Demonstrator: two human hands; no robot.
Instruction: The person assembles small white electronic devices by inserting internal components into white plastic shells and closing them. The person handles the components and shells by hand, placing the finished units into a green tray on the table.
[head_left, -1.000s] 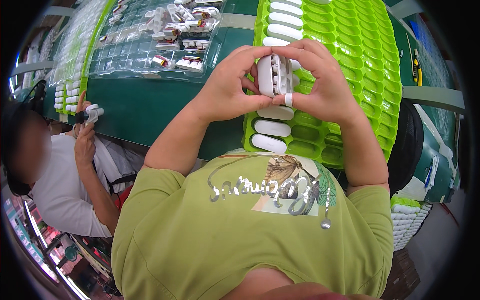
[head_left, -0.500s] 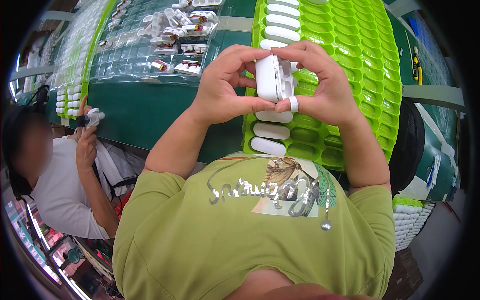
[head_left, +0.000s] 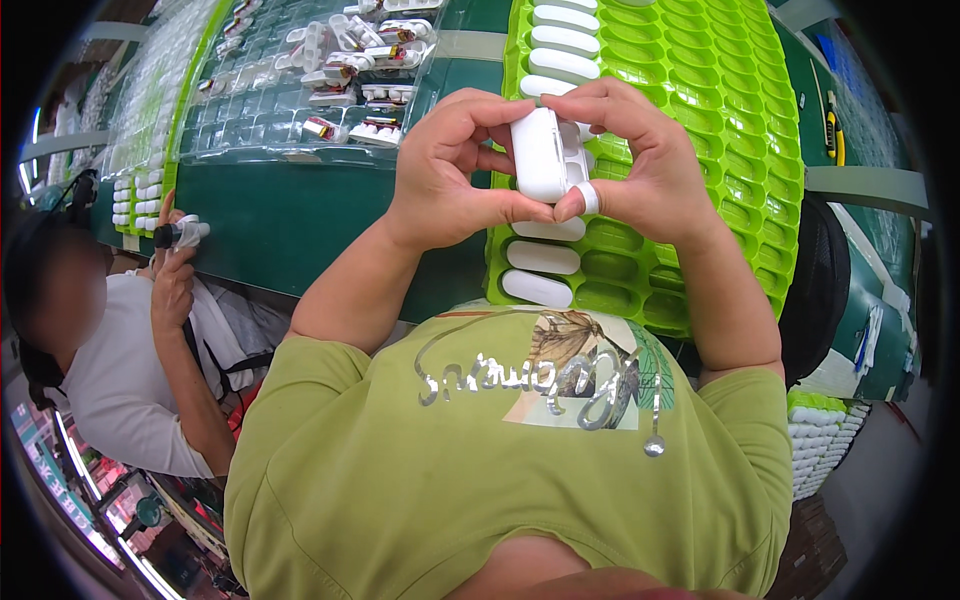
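Between my two hands, above the left edge of a bright green tray (head_left: 735, 170), is a small white earbud charging case (head_left: 540, 158). Its smooth outer shell faces my left side, and the hollowed inner part shows as a strip toward the right. My left hand (head_left: 448, 172) grips it from the left with fingers and thumb at its ends. From the right, my right hand (head_left: 648, 168) pinches its far and near ends; the thumb wears a white band. A column of similar white cases (head_left: 543, 257) lies in the tray's left pockets, passing beneath my hands.
A clear plastic tray (head_left: 245, 120) at the far left carries several white parts with dark red pieces (head_left: 385, 62). At the left, another person (head_left: 150, 370) holds a small device. Yellow-handled pliers (head_left: 838, 140) lie at the right. Stacked green trays (head_left: 825, 445) stand at lower right.
The case has turned slightly in my hands, so more of its smooth shell faces up and the gap along its right side looks narrower. Both hands keep their hold.
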